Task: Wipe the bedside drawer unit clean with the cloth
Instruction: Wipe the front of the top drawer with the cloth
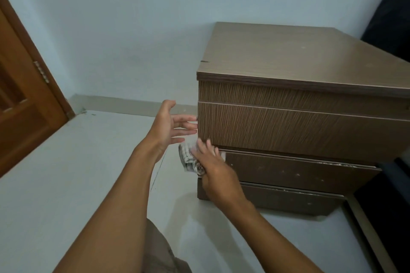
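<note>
**Brown drawer unit, cloth at its left front corner**

Brown wood-grain is covering the bedside drawer unit (299, 131), which is standing on a pale floor (66, 173) against a light wall (133, 29), with a wooden door (20, 104) at the left. In the head view, the right hand (216, 169) is pressing a patterned cloth (188, 158) against the unit's left front corner, fingers lying flat over the fabric just below the protruding upper drawer. The left hand (169, 125) is hovering spread and empty, its fingertips (193, 125) reaching that drawer's left edge.
</note>
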Motion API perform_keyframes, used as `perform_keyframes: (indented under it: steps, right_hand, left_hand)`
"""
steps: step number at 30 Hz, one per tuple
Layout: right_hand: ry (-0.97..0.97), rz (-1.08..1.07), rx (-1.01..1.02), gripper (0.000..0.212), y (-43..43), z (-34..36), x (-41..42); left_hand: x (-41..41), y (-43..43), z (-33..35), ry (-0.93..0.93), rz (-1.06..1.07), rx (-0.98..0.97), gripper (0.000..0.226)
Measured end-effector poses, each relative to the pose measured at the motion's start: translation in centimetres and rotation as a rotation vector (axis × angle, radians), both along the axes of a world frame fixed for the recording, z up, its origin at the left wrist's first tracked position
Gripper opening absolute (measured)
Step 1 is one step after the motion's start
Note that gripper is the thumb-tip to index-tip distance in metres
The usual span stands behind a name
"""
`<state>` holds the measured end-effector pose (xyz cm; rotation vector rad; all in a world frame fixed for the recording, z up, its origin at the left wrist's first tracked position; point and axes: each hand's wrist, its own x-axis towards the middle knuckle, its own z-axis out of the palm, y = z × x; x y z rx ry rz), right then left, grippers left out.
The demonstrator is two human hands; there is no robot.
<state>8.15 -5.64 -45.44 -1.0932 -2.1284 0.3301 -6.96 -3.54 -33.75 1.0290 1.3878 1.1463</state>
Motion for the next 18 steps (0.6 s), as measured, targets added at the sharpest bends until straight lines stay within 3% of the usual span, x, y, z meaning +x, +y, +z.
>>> perform_keyframes:
  steps: [5, 8, 12, 14, 18]
  right_hand:
    - [0.362, -0.062, -0.179, 0.071, -2.8, -0.6, 1.8]
    - [0.576, -0.083, -0.305, 0.055, -3.2, 0.6, 3.0]
    - [0.681, -0.095, -0.508, 0.042, -3.2, 1.2, 5.3]
    - [0.726, -0.116, -0.551, 0.041, -3.7, 1.5, 6.5]
    - [0.853, -0.202, -0.593, 0.034, -4.6, 1.3, 9.5]
  left_hand:
    - [0.7, 0.0, -0.1, 0.058, 0.064, 0.01, 0.055]
    - [1.8, 0.1, -0.6, 0.119, 0.144, -0.003, 0.044]
    - [3.8, 0.4, -3.0, 0.27, 0.27, -0.037, 0.025]
    - [4.8, 0.2, -4.3, 0.308, 0.331, -0.031, 0.028]
    - [7.4, -1.2, -7.1, 0.294, 0.425, -0.11, 0.022]
